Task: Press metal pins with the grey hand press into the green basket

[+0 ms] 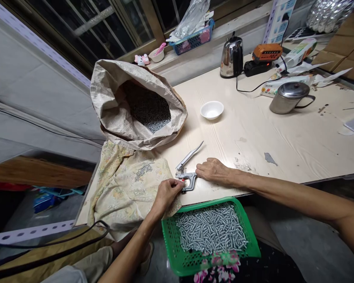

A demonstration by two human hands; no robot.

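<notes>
A grey metal hand press (190, 181) with a raised silver lever, a spring and a small red part lies near the table's front edge. My left hand (166, 195) pinches at its jaw; whatever is between the fingertips is too small to make out. At the other end of the press, my right hand (214, 171) is closed with curled fingers around its lower end, partly hiding it. Just left, a small pile of metal pins (144, 170) lies on a floral cloth (120, 196). Below my hands, a green basket (166, 239) holds many small silver metal pieces (212, 228).
A large open sack (106, 86) of small metal parts stands at the back left. Behind the press is a white bowl (211, 110). Farther right are a kettle (231, 57), an orange battery on a charger (267, 53), its cord, and a lidded metal mug (289, 98).
</notes>
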